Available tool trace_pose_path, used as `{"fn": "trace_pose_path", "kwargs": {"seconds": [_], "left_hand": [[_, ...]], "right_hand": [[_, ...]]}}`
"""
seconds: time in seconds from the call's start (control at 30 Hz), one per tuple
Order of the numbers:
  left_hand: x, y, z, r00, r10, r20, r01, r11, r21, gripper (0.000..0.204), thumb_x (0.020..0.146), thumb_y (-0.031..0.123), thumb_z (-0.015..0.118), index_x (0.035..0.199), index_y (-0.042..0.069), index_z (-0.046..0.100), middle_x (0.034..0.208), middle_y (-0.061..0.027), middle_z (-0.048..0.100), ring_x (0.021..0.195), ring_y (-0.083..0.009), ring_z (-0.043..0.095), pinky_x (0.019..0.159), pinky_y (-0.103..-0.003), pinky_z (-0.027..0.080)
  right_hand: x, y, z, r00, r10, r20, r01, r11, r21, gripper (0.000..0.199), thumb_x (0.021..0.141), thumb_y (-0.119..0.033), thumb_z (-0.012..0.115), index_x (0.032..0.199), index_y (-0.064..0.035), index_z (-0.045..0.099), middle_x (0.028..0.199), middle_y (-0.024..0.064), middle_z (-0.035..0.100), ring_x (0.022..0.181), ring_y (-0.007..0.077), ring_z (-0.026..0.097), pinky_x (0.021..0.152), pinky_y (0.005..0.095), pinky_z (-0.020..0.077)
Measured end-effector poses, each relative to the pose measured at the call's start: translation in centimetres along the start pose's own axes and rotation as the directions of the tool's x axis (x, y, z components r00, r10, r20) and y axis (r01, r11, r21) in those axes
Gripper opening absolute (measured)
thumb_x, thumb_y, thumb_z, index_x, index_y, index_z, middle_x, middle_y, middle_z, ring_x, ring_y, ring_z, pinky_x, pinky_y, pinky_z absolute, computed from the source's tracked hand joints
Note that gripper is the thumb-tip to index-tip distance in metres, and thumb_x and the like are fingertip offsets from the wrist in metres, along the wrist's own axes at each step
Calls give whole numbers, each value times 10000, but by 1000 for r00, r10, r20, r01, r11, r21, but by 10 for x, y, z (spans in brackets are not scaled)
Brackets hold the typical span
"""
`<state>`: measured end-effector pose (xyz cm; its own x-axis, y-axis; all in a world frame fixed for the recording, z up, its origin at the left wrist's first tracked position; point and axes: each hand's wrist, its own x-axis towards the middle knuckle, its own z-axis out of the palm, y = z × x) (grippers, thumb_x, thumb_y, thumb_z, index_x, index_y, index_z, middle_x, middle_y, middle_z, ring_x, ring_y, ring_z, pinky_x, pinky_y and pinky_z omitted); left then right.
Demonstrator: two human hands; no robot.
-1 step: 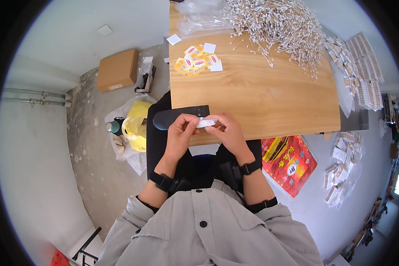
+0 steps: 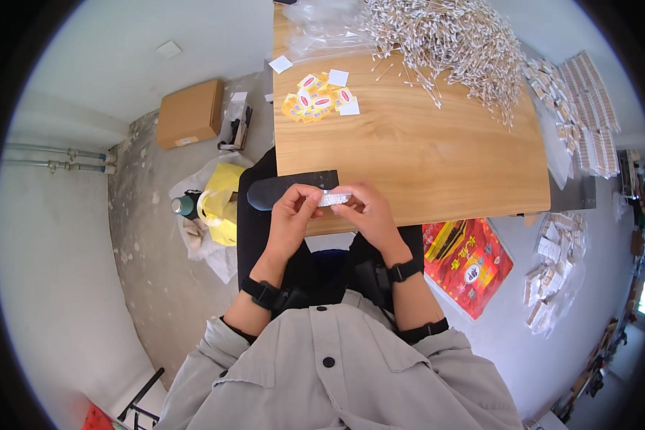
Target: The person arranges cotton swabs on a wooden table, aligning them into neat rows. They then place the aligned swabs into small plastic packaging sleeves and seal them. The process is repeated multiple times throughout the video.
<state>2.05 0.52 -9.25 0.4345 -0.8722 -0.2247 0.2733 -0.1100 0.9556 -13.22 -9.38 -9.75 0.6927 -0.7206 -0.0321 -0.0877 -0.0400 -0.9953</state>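
Note:
My left hand (image 2: 292,213) and my right hand (image 2: 367,212) meet at the near edge of a wooden table (image 2: 423,158). Between their fingertips they pinch a small white packet (image 2: 335,198) that looks like a bundle of cotton swabs. Each wrist wears a black band. A big loose heap of cotton swabs (image 2: 451,43) lies at the table's far side. Several small yellow, red and white labels (image 2: 315,97) sit at its far left, beside clear plastic bags (image 2: 330,29).
A dark flat object (image 2: 287,190) lies at the table's near left corner. Rows of filled swab packets (image 2: 588,107) lie to the right. On the floor are a cardboard box (image 2: 188,113), a yellow bag (image 2: 218,201), a green bottle (image 2: 185,206) and a red printed bag (image 2: 466,261).

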Motion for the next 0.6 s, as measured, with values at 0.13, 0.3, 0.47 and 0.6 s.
{"fn": "trace_pose_path", "kwargs": {"seconds": [0.13,0.3,0.47,0.6], "left_hand": [[-3,3,3,998,-14,61,9,997,82,151,979,154,617,1003,5,622,915,-23,653,786,-63,608,733,-215,523],[-2,4,5,998,-54,30,50,991,124,189,981,179,617,993,-10,621,899,-45,660,773,-79,621,717,-223,526],[-3,-8,4,997,-76,-10,76,995,68,196,983,178,605,986,-17,621,917,-62,662,781,-87,621,718,-226,526],[-3,-5,7,991,-117,-68,122,991,64,157,983,137,589,981,-17,617,934,-77,662,802,-103,634,711,-237,527]], "right_hand": [[-4,-11,-2,1000,-5,7,5,1000,-22,264,821,-91,747,1070,-38,677,975,55,614,821,135,617,713,268,497],[-3,6,1,1000,23,3,-23,998,53,217,867,-140,728,1040,-21,673,952,47,637,817,123,632,709,253,512],[-4,5,13,971,239,-1,-216,879,426,236,945,-206,649,1006,21,665,937,73,670,757,114,651,680,236,535],[-4,-9,32,925,349,-149,-228,825,518,224,947,-194,621,967,23,672,863,64,667,707,92,627,634,210,509]]}}
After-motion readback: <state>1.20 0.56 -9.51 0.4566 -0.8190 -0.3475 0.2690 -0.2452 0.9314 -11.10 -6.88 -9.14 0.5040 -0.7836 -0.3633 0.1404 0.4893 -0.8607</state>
